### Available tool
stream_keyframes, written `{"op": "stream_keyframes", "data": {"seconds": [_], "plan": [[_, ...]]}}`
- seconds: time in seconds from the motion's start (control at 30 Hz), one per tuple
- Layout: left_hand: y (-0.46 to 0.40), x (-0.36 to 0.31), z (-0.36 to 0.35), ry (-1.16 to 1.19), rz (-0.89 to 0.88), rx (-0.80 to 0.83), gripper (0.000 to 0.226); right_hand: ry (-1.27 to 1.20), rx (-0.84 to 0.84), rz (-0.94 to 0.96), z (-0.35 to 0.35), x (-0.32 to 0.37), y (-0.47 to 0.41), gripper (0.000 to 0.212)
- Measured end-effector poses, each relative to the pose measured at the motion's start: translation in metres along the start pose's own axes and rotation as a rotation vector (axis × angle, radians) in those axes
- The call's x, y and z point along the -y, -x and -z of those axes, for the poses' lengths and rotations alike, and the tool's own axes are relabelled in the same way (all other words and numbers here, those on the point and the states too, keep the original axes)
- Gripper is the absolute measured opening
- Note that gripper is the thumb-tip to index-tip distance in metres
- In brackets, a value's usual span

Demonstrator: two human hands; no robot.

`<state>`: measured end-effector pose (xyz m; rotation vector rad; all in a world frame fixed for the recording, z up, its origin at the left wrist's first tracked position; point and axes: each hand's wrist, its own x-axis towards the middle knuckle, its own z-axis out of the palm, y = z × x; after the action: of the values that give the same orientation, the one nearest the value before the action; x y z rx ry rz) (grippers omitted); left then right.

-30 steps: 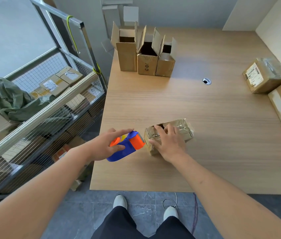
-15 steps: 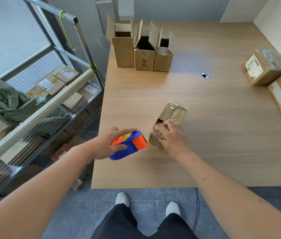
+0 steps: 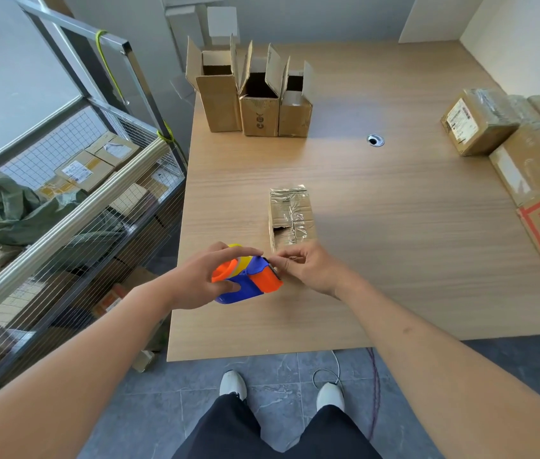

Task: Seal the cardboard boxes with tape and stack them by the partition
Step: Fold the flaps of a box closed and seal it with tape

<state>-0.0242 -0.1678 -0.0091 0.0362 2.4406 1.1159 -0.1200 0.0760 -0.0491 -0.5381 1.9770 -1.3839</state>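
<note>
A small cardboard box (image 3: 290,213), partly wrapped in clear tape and torn open at its near left corner, lies lengthwise on the wooden table (image 3: 394,260). Just in front of it my left hand (image 3: 202,279) grips a blue and orange tape dispenser (image 3: 248,279). My right hand (image 3: 311,265) pinches the tape end at the dispenser's toothed blade, close to the box's near end.
Three open cardboard boxes (image 3: 255,97) stand upright at the table's far left. Sealed boxes (image 3: 520,150) are piled against the partition on the right. A wire cage cart (image 3: 73,200) with parcels and a green cloth stands left of the table. A cable hole (image 3: 375,140) is mid-table.
The box has turned from lying crosswise to pointing away from me. My right hand left the box and came to the dispenser's blade. The dispenser moved slightly toward the box.
</note>
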Motion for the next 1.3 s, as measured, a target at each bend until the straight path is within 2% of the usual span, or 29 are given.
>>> {"op": "stream_keyframes", "data": {"seconds": [0.2,0.33,0.5,0.6,0.77,0.97,1.1,1.3], "plan": [[0.005,-0.010,-0.005,-0.029,-0.018,0.017,0.070,-0.193,-0.030,-0.073,-0.001,-0.002,0.011,0.023],[0.007,-0.018,-0.009,-0.027,-0.034,0.000,0.070,-0.215,-0.032,-0.115,-0.002,0.000,0.015,0.023],[0.009,-0.021,-0.009,-0.028,-0.033,0.007,0.070,-0.354,0.021,-0.220,0.004,0.003,0.022,0.043],[0.007,-0.021,-0.010,-0.027,-0.025,0.015,0.068,-0.292,0.022,-0.151,0.005,0.000,0.024,0.029],[0.002,-0.019,-0.019,-0.070,-0.034,0.020,0.067,-0.238,-0.169,-0.085,-0.001,-0.005,0.023,0.005],[-0.008,-0.019,-0.031,-0.209,-0.069,-0.009,0.064,-0.124,-0.370,-0.052,-0.003,-0.012,0.027,0.031],[-0.013,-0.008,-0.012,-0.308,-0.047,0.007,0.065,-0.048,-0.514,-0.091,0.016,-0.019,0.032,0.019],[-0.024,0.007,0.005,-0.329,0.065,0.068,0.060,-0.005,-0.676,-0.219,0.047,-0.039,0.030,0.019]]}}
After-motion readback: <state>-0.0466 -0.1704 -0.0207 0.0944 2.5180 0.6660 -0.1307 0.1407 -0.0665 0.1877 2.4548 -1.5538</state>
